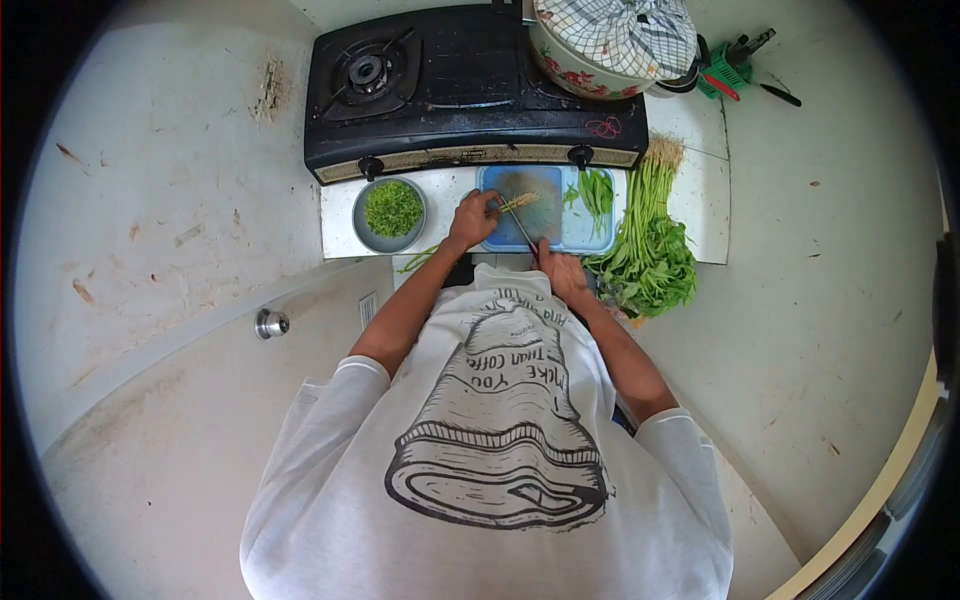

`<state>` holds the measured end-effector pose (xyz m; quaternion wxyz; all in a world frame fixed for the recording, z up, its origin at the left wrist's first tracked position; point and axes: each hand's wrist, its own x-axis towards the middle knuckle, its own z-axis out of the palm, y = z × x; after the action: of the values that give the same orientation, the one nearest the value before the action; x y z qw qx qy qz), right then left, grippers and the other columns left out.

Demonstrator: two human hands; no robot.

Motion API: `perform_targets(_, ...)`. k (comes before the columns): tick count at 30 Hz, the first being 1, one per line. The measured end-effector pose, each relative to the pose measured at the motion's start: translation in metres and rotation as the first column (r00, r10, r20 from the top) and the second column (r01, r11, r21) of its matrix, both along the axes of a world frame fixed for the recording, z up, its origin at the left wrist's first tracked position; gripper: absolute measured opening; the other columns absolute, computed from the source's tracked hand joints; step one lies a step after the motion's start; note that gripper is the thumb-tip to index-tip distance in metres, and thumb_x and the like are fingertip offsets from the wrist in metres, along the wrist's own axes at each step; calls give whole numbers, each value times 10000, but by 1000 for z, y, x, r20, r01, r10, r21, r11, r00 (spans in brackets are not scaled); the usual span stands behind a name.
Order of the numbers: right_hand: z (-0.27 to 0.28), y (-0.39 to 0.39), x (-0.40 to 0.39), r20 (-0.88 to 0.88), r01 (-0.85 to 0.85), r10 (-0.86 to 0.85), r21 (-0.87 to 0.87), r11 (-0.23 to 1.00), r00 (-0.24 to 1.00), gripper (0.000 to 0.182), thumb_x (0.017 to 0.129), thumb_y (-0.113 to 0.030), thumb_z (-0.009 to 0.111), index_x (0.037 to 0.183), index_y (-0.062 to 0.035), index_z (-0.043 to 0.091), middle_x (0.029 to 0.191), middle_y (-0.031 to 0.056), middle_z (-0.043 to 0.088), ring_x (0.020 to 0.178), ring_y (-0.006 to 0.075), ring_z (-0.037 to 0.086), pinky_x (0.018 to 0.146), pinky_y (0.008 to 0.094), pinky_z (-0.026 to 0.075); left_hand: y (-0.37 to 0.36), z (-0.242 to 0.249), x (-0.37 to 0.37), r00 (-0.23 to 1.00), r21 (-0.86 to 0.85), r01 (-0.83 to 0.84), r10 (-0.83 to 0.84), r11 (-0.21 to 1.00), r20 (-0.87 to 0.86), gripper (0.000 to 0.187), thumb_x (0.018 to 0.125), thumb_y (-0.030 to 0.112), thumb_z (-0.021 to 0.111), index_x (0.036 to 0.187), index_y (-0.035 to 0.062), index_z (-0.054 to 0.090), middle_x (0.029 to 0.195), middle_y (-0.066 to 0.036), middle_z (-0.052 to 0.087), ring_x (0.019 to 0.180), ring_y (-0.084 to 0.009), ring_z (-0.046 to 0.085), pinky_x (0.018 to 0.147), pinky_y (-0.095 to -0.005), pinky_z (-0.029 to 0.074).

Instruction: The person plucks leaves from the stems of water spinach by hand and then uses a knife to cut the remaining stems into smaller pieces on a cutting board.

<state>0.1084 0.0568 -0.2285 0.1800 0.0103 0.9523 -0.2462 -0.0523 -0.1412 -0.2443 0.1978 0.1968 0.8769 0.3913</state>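
A blue cutting board (550, 240) lies on the white counter in front of the stove. My left hand (474, 218) is closed on green stems at the board's left side; their rooty ends (522, 201) point right. In my right hand (562, 272), near the board's front edge, is a knife (522, 228), its blade slanting up and left across the stems. Loose green leaves (596, 198) rest on the board's right part. Right of the board lies a large bunch of leafy greens (645, 250), roots toward the back. A grey bowl (362, 232) at the left holds chopped greens (392, 208).
Behind the board stands a black two-burner stove (470, 85). A floral pot (585, 78) covered with a checked cloth (620, 35) sits on its right side. A green basket (727, 70) with knives is at the back right. A metal knob (272, 323) is at left.
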Motion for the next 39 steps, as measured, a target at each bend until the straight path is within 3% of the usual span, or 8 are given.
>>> perform_targets(22, -4, -8, -1, 36, -6, 2, 108, 994, 999, 321, 979, -252, 525, 1104, 40, 484, 710, 239, 710, 667, 416, 729, 622, 534, 591, 2, 4, 5, 1000, -43, -15, 16, 999, 13, 235, 854, 102, 677, 1085, 138, 707, 935, -187, 613, 920, -388, 658, 861, -501, 538)
perform_targets(26, -2, -8, -6, 0, -18, 18, 128, 992, 1000, 321, 972, -250, 536, 1105, 38, 486, 725, 239, 716, 679, 418, 733, 631, 532, 595, 3, 8, 6, 1000, -46, -23, 23, 999, 9, 244, 842, 93, 672, 1080, 137, 705, 935, -185, 610, 922, -394, 657, 862, -507, 538)
perform_targets(29, -10, -13, -20, -27, -6, 9, 101, 995, 1000, 329, 978, -256, 537, 1106, 41, 479, 730, 244, 714, 688, 430, 728, 642, 541, 590, 1, -7, 8, 994, -25, -23, 20, 999, -108, 216, 862, 110, 702, 1075, 136, 712, 900, -186, 610, 863, -356, 665, 799, -479, 542)
perform_targets(32, -15, -13, -21, -33, 1, 1, 61, 998, 999, 349, 996, -270, 525, 1113, 55, 470, 731, 252, 708, 684, 450, 714, 651, 561, 578, 2, 7, 7, 999, -44, -20, 19, 999, -29, 260, 829, 71, 668, 1079, 137, 701, 947, -207, 611, 950, -422, 646, 863, -530, 530)
perform_targets(39, -10, -10, -20, 11, -17, 17, 60, 998, 1000, 360, 998, -278, 515, 1102, 66, 492, 749, 266, 709, 712, 446, 720, 679, 545, 585, 2, 2, 9, 999, -18, -33, 32, 999, -42, 244, 847, 70, 670, 1083, 126, 697, 944, -215, 607, 938, -425, 647, 862, -528, 531)
